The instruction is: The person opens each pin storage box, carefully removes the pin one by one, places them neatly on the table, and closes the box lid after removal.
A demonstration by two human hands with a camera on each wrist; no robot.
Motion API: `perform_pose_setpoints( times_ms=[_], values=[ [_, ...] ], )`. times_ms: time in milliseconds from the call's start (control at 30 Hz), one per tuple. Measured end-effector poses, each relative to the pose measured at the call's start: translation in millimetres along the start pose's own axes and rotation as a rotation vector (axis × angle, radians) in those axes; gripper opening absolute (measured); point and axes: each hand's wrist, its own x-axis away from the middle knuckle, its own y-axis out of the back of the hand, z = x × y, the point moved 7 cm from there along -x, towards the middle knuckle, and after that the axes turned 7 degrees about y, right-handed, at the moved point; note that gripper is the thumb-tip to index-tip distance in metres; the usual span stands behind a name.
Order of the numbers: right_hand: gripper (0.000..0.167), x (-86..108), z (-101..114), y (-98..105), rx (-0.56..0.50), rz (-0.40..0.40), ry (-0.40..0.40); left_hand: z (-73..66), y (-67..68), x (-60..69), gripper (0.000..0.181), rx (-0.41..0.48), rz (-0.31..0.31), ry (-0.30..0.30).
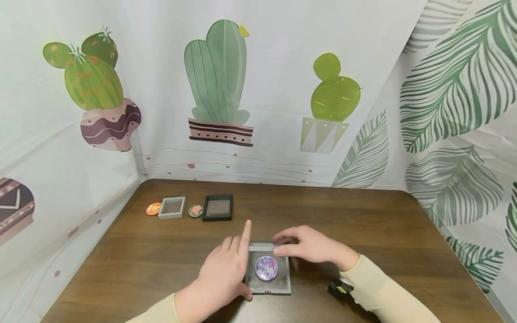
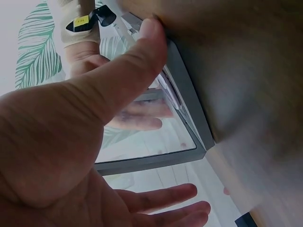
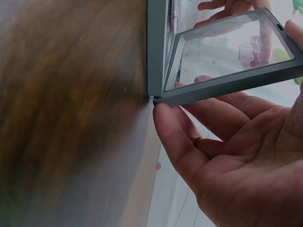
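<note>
A grey display frame (image 1: 290,287) with clear film lies on the table, its two hinged halves spread apart. A round purple badge (image 1: 266,268) rests on the film of the lower half. The lid (image 3: 232,80) stands raised at the far side. My right hand (image 1: 313,244) holds this lid, thumb against its near edge and fingers behind it, one fingertip by the hinge corner. My left hand (image 1: 226,269) lies along the frame's left side. Its thumb (image 2: 147,38) touches the frame's front left corner, while its index finger points straight away. The badge shows edge-on in both wrist views.
Farther back on the left stand an orange badge (image 1: 153,208), a small light grey frame (image 1: 160,214), a green and red badge (image 1: 195,211) and a black frame (image 1: 205,218). Cactus-printed curtain (image 1: 278,89) bounds the brown table (image 1: 343,211) behind. A black device (image 1: 339,287) sits under my right wrist.
</note>
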Motion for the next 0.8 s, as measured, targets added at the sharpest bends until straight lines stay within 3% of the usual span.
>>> perform_pose_setpoints(
  times_ms=[200,367,800],
  values=[
    [0.062,-0.9,-1.1,-0.3,-0.052,-0.002,-0.025,-3.1,2.2,4.4,0.178,-0.037,-0.059,-0.033],
    [0.065,-2.0,0.2,1.0,-0.069,-0.025,-0.031,-7.8,3.4,6.6,0.174,-0.051,-0.091,-0.096],
    [0.05,-1.6,-1.2,8.6,0.017,-0.132,-0.03,-6.2,-1.1,2.8,0.175,-0.014,-0.075,-0.099]
  ],
)
